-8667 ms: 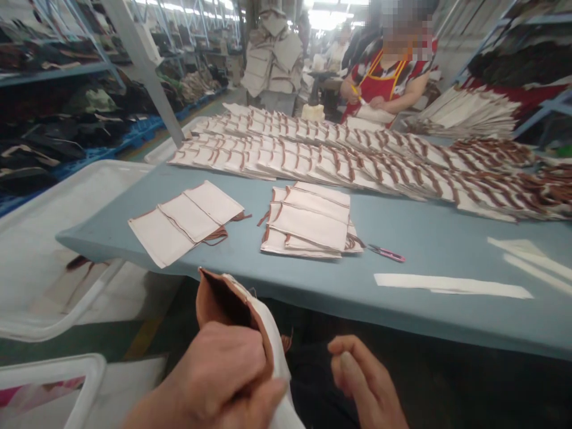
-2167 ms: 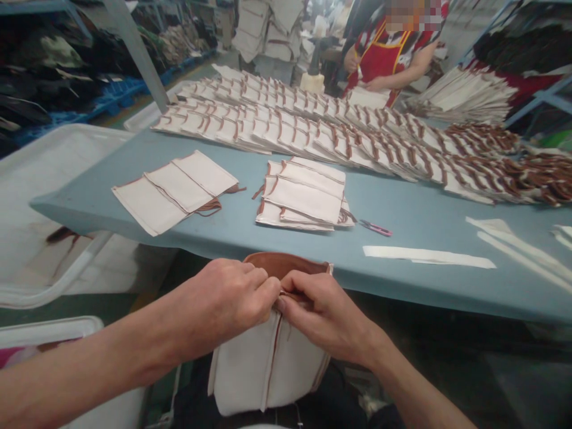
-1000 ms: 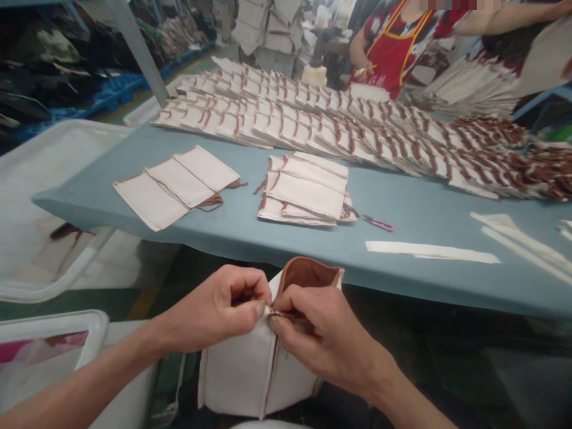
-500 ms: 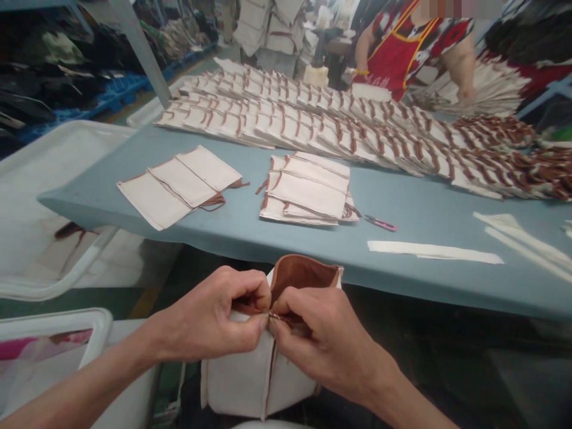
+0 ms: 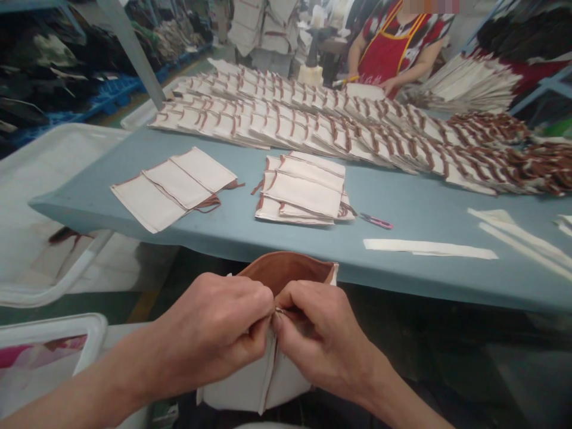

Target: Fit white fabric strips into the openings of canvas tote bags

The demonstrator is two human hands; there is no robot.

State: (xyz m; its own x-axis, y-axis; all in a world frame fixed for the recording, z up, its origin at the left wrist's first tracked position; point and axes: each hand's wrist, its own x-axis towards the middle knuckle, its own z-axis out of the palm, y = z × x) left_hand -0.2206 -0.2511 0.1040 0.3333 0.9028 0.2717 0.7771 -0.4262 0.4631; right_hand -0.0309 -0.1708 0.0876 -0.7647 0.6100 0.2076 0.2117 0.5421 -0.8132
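Note:
A cream fabric pouch (image 5: 286, 381) with a brown lining is held upright over my lap, its mouth gaping away from me. Both hands meet at the near rim, at the top of its raised middle seam. My left hand (image 5: 223, 325) pinches the rim, fingers curled over it. Close against it, my right hand (image 5: 319, 333) grips the same edge between thumb and forefinger. The exact bit between the fingertips is hidden.
On the blue table (image 5: 214, 229) lie a flat cream piece (image 5: 179, 185), a small stack of pouches (image 5: 306, 187), pink-handled thread snips (image 5: 376, 221) and white strips (image 5: 431, 248). Long overlapping rows of pouches (image 5: 286, 122) run behind. A co-worker in a red apron (image 5: 386, 50) stands beyond. White bins (image 5: 96, 333) are at left.
My left hand has rolled over the rim, knuckles now higher, still pinching beside the right. The co-worker's arm has come in from the side pile to the front. The view has shifted slightly.

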